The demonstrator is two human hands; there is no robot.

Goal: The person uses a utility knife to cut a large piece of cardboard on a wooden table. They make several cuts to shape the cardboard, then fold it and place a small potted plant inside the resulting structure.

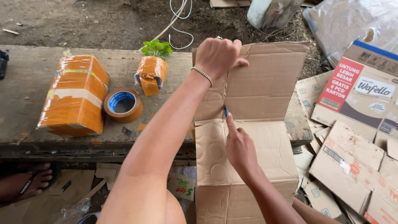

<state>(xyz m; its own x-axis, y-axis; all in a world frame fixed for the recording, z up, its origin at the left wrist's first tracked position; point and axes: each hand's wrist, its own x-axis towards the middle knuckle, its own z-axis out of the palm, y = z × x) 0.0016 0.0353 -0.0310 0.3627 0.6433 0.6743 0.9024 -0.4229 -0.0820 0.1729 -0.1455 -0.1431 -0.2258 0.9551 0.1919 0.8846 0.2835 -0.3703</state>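
At the far left, a sandalled foot (pixel 31 182) is resting on the ground under the weathered wooden bench (pixel 29 83). On the bench a rectangular parcel wrapped in orange-brown packing tape (pixel 74 95) is lying on its side, and just beside it a roll of brown tape with a blue inner core (pixel 123 105) is lying flat. Behind the roll, a small seedling with green leaves, its base bundled in orange tape (pixel 151 68), is standing upright.

Further right, the left hand (pixel 217 56) is gripping the top edge of a flattened brown cardboard box (pixel 265 83), fingers curled over the rim and thumb pressing the front face; a thin chain bracelet (pixel 202 74) is circling that wrist. The cardboard is leaning against the bench's right end, its upper flap standing up and its lower panels hanging down in front. The right hand (pixel 239 147) is clenching a small blue-handled cutter (pixel 226 111), the forefinger lying along it and the tip touching the cardboard at the horizontal fold.

At the far right, printed cartons and flattened cardboard sheets (pixel 352 137) are lying heaped on the ground.
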